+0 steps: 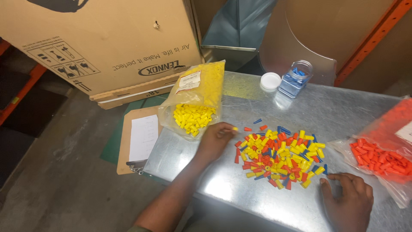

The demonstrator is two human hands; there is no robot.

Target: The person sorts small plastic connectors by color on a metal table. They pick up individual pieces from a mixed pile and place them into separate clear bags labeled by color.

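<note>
Sorting by colour, judging from the layout. Clipboard (139, 139) with a white sheet lies at far left, half under the table (343, 116) edge, below a big cardboard box (103, 38). Next, the yellow bag (198, 101): clear plastic, mouth open toward the person, full of yellow caps. Left hand (216, 139) sits just beside that mouth, fingers pinched narrow on one yellow cap (234, 128). Best handling, in my view: carry the cap well inside the mouth before letting go, since the bag lies flat and a cap dropped at the lip could roll back out.

Centre: mixed pile (281, 157) of yellow, orange and blue caps, loosely spread on bare metal. Behind it, a white lid (270, 80) beside an open clear jar (296, 78) with blue caps inside.

Right hand (348, 199) rests flat on the table, fingers spread, holding nothing, near the pile's right edge. Far right: orange bag (386, 150), open, touching the pile's fringe. Picking from the pile's edges should avoid scattering.
</note>
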